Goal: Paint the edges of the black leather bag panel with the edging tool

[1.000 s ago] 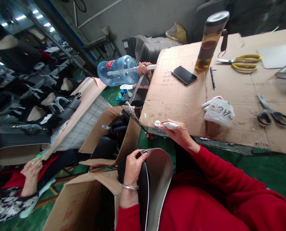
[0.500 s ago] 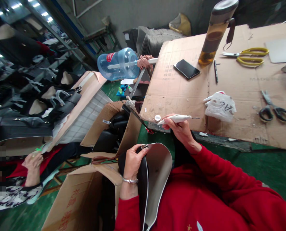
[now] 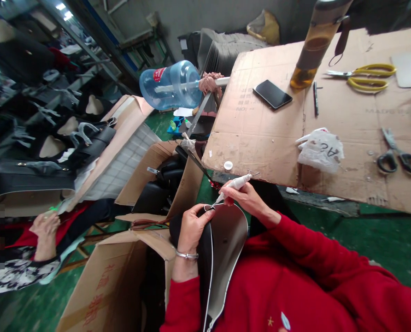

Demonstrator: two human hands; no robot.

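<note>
My left hand (image 3: pixel 193 226) pinches the upper edge of a black bag (image 3: pixel 207 258) with a pale lining, which stands open against my lap. A small ring or loop shows at its thumb and fingertips. In my right hand (image 3: pixel 245 198) is a white glue tube (image 3: pixel 237 182), held slantwise. Its narrow tip points down and left, at the bag's edge beside my left thumb; whether it touches I cannot tell. On the cardboard-covered table (image 3: pixel 261 138) just beyond lies a round white cap (image 3: pixel 228 165).
The table holds a phone (image 3: pixel 272 94), a tea bottle (image 3: pixel 305 55), yellow-handled snips (image 3: pixel 371 78), black scissors (image 3: pixel 395 157) and a crumpled plastic bag (image 3: pixel 321 150). Cartons (image 3: pixel 98 286) with black goods stand to my left. A co-worker's hand (image 3: pixel 45 228) shows at far left.
My right hand has brought the glue tube from the table's edge down and left to the bag's edge, tilting it. My left hand keeps its grip. The view has shifted slightly.
</note>
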